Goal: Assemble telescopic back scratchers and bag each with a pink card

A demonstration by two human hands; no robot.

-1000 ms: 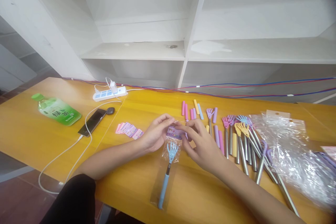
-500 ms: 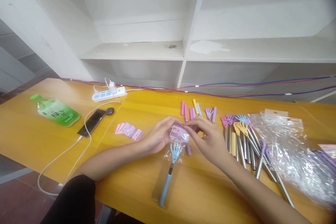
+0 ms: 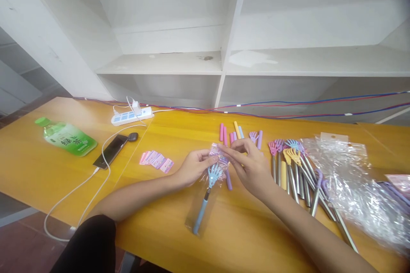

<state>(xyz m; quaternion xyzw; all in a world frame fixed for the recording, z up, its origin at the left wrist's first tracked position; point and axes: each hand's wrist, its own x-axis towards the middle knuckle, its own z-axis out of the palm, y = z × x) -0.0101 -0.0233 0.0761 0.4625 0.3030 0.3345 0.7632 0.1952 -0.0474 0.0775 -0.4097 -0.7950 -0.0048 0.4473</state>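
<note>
A clear plastic bag holds a blue hand-shaped scratcher with a blue grip, its claw end up towards my hands. At the bag's top sits a pink and purple card. My left hand pinches the bag's upper left edge between thumb and fingers. My right hand is at the top right of the bag, its fingers extended over the card. Several small cards lie on the table to the left. Just right of the bag is a purple tube, partly covered.
Scratchers with metal rods and a heap of clear bags lie at the right. Coloured tubes are behind my hands. At the left are a green bottle, a phone with cable, and a power strip.
My left thumb has come down over the bag's top edge. My right fingers have straightened across the card. The lower end of the bagged scratcher has shifted slightly up.
</note>
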